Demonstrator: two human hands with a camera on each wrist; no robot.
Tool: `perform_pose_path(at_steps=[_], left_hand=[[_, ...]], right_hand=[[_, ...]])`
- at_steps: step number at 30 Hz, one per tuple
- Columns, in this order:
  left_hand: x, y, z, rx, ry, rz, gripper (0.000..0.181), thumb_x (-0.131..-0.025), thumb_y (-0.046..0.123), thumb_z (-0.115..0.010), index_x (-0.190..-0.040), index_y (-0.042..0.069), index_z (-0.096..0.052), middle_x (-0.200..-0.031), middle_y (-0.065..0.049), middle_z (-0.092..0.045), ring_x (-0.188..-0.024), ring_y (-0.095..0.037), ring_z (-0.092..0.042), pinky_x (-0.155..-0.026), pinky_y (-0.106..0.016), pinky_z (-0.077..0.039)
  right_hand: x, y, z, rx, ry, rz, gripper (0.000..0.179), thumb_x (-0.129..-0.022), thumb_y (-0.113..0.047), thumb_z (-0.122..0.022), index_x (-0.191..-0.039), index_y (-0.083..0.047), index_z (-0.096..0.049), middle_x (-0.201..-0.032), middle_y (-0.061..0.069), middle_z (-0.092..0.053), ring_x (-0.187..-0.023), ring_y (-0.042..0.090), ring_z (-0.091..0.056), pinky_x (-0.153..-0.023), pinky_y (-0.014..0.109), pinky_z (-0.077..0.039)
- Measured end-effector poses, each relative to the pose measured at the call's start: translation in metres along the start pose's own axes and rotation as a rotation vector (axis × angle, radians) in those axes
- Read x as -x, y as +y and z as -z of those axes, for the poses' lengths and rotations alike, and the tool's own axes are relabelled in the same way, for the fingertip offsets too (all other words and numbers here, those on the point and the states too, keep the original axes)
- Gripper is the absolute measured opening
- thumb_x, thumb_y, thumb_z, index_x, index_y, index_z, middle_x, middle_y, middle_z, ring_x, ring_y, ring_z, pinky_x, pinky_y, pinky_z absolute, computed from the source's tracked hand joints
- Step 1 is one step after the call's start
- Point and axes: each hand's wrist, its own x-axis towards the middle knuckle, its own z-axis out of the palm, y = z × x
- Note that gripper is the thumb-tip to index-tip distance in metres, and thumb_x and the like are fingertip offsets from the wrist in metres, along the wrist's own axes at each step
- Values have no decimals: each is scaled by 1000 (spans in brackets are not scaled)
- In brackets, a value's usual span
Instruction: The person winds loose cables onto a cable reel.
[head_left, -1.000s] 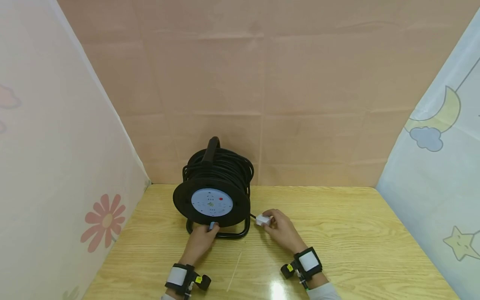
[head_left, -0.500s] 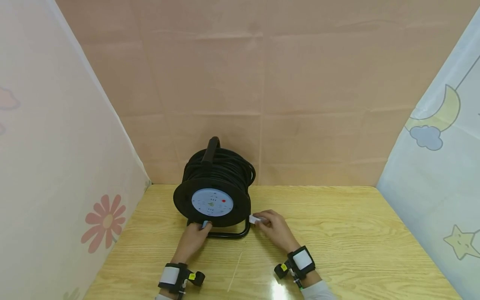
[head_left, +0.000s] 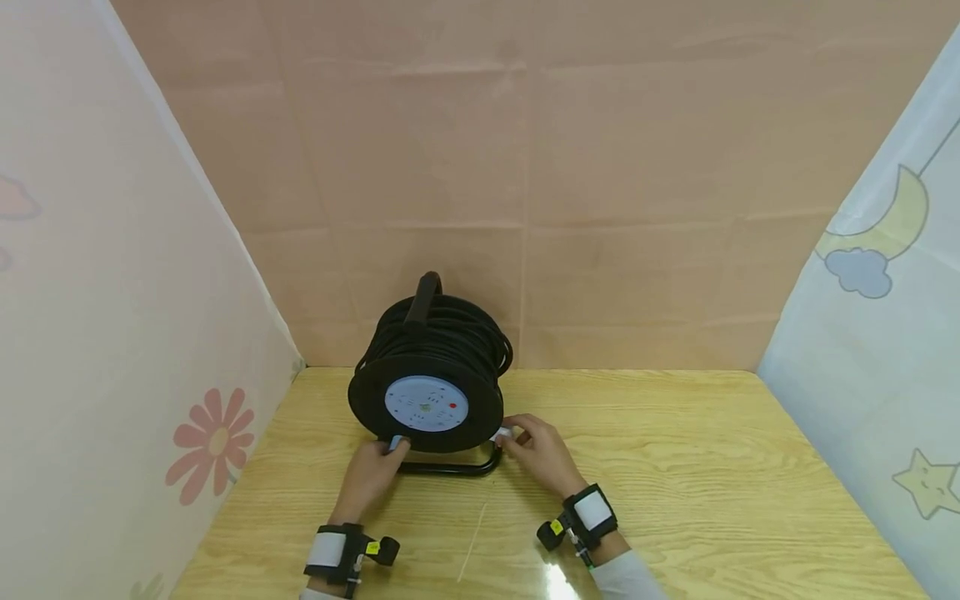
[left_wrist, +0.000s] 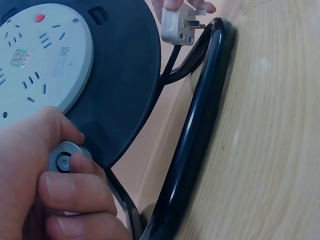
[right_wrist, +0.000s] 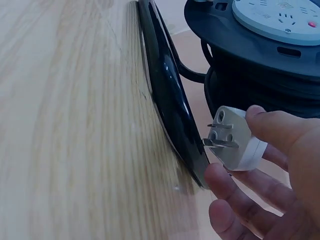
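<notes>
A black cable reel (head_left: 367, 408) with cord wound round its drum stands left of the table's middle. On its front disc is a pale round socket panel (head_left: 405, 404) with a red button. My left hand (head_left: 369, 477) grips the grey crank knob (left_wrist: 63, 161) at the disc's lower edge, fingers curled round it. Right of the reel, my right hand (head_left: 543, 457) pinches a white plug (right_wrist: 252, 150) between thumb and fingers. Its metal prongs face outward in the right wrist view, beside the black foot tube. A short cord runs from the plug toward the reel in the left wrist view.
The reel's black tubular stand (head_left: 450, 470) rests on the light wood table (head_left: 675, 467). A carry handle (head_left: 424, 300) rises over the drum. A brown paper backdrop (head_left: 637, 208) stands behind, with printed white sheets (head_left: 150, 275) at the sides.
The disc has turned clockwise, and my left hand has moved left with the crank knob. My right hand has carried the plug left, close to the reel's side.
</notes>
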Motion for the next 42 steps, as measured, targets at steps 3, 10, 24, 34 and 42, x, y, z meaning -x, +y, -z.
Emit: perform_pose_path(at_steps=[3, 10, 24, 34, 42], left_hand=[[0, 0, 4, -1, 6, 16, 43, -92, 38, -60, -61, 10, -51, -55, 3, -39, -49, -12, -38, -46, -27, -29], [3, 1, 10, 5, 38, 8, 42, -92, 37, -60, -60, 11, -50, -55, 3, -39, -49, -12, -37, -45, -27, -27], [3, 2, 24, 14, 15, 20, 57, -96, 54, -49, -76, 5, -69, -68, -7, -62, -59, -16, -50, -55, -30, -38], [-2, -1, 38, 73, 109, 34, 48, -102, 43, -40, -91, 4, -65, -76, -10, -60, -69, -20, -53, -63, -33, -40], [-13, 6, 58, -88, 169, -137, 22, -95, 24, -53, -100, 4, -60, -90, -12, -60, -77, -25, -53, -63, -36, -43]], right_hand=[[-1, -1, -3, 5, -2, 0, 23, -89, -30, -69, -111, -22, -66, -107, -7, -64, -79, 11, -61, -66, 29, -52], [-2, -3, -12, 18, -31, 28, 22, -90, -32, -69, -109, -21, -66, -102, -4, -65, -72, 12, -60, -59, 26, -50], [-8, -5, -25, 86, -71, 45, 11, -91, -31, -67, -91, -23, -59, -69, -1, -51, -59, 8, -46, -49, 22, -34], [-8, -8, -24, 168, -103, 59, 16, -93, -35, -64, -100, -20, -63, -88, -1, -56, -70, 12, -49, -57, 27, -40], [-1, -9, 7, 110, -63, 38, 31, -97, -33, -59, -123, -16, -60, -120, 1, -55, -78, 10, -56, -65, 30, -50]])
